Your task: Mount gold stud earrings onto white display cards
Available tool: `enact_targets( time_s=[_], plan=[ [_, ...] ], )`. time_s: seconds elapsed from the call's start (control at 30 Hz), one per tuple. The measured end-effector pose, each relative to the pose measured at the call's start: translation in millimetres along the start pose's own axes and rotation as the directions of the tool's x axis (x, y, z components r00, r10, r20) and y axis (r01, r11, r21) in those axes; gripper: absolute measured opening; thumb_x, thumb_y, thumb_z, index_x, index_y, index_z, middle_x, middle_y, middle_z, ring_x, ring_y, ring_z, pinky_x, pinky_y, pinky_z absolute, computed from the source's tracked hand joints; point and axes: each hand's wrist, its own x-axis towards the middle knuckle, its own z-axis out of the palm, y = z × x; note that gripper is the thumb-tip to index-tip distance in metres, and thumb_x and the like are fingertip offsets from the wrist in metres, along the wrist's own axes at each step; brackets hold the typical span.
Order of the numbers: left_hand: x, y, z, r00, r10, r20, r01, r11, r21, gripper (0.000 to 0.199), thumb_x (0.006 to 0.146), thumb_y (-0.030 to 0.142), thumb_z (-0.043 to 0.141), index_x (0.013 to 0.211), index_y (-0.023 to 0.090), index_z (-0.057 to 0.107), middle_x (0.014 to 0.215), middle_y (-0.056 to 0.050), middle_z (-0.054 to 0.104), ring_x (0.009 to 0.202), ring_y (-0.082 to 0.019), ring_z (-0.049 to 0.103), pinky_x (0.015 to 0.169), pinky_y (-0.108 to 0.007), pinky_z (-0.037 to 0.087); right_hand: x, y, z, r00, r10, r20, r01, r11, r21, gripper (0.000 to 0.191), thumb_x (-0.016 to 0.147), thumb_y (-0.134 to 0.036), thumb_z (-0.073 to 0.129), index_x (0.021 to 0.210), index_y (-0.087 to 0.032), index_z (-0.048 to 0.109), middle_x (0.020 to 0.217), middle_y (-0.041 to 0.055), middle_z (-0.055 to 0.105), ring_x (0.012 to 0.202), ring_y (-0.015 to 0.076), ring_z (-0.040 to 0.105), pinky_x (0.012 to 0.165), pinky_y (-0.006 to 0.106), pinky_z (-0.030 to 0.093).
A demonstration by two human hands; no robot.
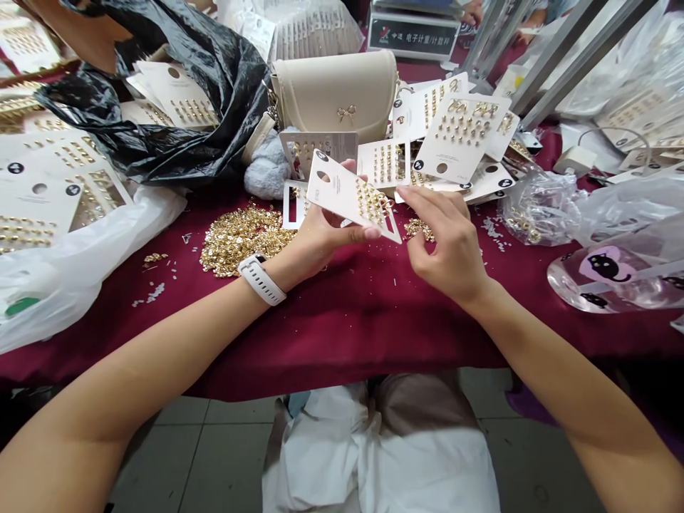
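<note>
My left hand (325, 235) grips a white earring card (342, 189), thumb on its front face and fingers behind it. The card is tilted and carries rows of gold earrings, with a cut-out slot at its lower end. Just right of the card is my right hand (446, 239), its fingers bent and the thumb apart from the forefinger. No object shows in it. Beyond its fingertips lies a small heap of gold earring pieces (418, 229). A larger pile of gold pieces (243, 239) sits beside my left wrist.
A beige handbag (334, 89) stands behind the hands, with a grey fluffy ball (267, 167) beside it. Filled earring cards (459, 135) are heaped at right. A black plastic bag (224, 85) and white plastic bag (107, 256) lie left, a clear cat-print pouch (614, 274) right.
</note>
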Motion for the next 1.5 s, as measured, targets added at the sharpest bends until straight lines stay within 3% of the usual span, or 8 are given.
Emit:
enact_targets(
  time_s=[0.3,0.53,0.77,0.83,0.93,1.07,1.3,1.5],
  plan=[
    [0,-1,-0.9,1.000,-0.003,-0.003,0.003,1.000,-0.004,0.110,0.044,0.035,0.093,0.133,0.021,0.030,0.136,-0.012,0.046,0.133,-0.028,0.043,0.109,-0.037,0.042,-4,-1,10,0.993,-0.056,0.103,0.053,0.998,0.030,0.049,0.083,-0.016,0.051,0.132,-0.011,0.055,0.133,0.0103,0.060,0.121,0.0255,0.055,0.106,0.041,0.043],
    [-1,0,-1.2,0.999,0.044,-0.024,-0.044,0.998,0.034,0.108,0.046,0.039,0.092,0.133,0.021,0.032,0.133,-0.012,0.048,0.132,-0.029,0.044,0.110,-0.039,0.041,-5,1,13,0.998,-0.054,0.016,0.054,0.999,0.005,0.056,0.089,-0.033,0.053,0.139,-0.009,0.046,0.135,0.0131,0.058,0.122,0.0253,0.056,0.104,0.042,0.043],
    [-5,1,4.2,1.000,-0.024,0.019,0.022,0.993,0.115,0.106,0.052,0.046,0.088,0.139,0.027,0.029,0.144,-0.009,0.038,0.139,-0.031,0.035,0.116,-0.045,0.032,-6,-11,14,0.984,0.153,0.088,-0.170,0.957,0.235,0.038,0.088,-0.026,0.056,0.123,-0.013,0.063,0.127,0.0100,0.064,0.117,0.0251,0.059,0.104,0.041,0.044],
    [-4,-3,2.2,1.000,0.014,0.023,-0.017,0.987,0.163,0.101,0.054,0.046,0.086,0.138,0.031,0.032,0.146,-0.006,0.036,0.140,-0.030,0.032,0.116,-0.044,0.031,-5,-16,14,0.940,0.296,0.171,-0.342,0.834,0.434,0.036,0.089,-0.031,0.056,0.121,-0.017,0.065,0.128,0.0065,0.064,0.121,0.0235,0.058,0.106,0.041,0.043],
    [-2,-8,-2.0,0.995,0.096,0.012,-0.096,0.957,0.273,0.090,0.058,0.043,0.085,0.133,0.034,0.037,0.143,-0.003,0.034,0.138,-0.028,0.036,0.115,-0.042,0.034,-2,-21,14,0.823,0.450,0.347,-0.541,0.432,0.722,0.030,0.088,-0.040,0.057,0.110,-0.023,0.069,0.122,0.0008,0.068,0.119,0.0195,0.058,0.108,0.038,0.042],
    [-3,-11,-3.5,0.956,0.286,0.062,-0.284,0.855,0.434,0.055,0.069,0.035,0.079,0.116,0.028,0.049,0.130,-0.005,0.042,0.129,-0.022,0.045,0.115,-0.039,0.036,0,-25,19,0.684,0.517,0.515,-0.586,-0.030,0.809,0.025,0.075,-0.040,0.070,0.096,-0.026,0.069,0.113,-0.0014,0.071,0.108,0.0170,0.064,0.102,0.034,0.048],
    [-6,-8,-1.6,0.911,0.398,0.104,-0.337,0.578,0.743,0.018,0.080,0.024,0.068,0.093,0.020,0.056,0.118,-0.009,0.049,0.119,-0.022,0.049,0.108,-0.039,0.042,-1,-28,26,0.648,0.444,0.618,-0.576,-0.245,0.780,0.017,0.074,-0.031,0.070,0.090,-0.027,0.067,0.104,-0.0035,0.072,0.104,0.0138,0.063,0.098,0.031,0.049],
    [-5,-6,-5.3,0.918,0.382,0.104,-0.288,0.465,0.837,0.007,0.084,0.023,0.064,0.086,0.018,0.060,0.113,-0.009,0.054,0.109,-0.019,0.054,0.099,-0.036,0.046,-3,-31,30,0.597,0.441,0.670,-0.613,-0.288,0.735,0.015,0.075,-0.029,0.068,0.089,-0.025,0.069,0.099,-0.0021,0.072,0.092,0.0125,0.065,0.093,0.029,0.050]
  ],
)
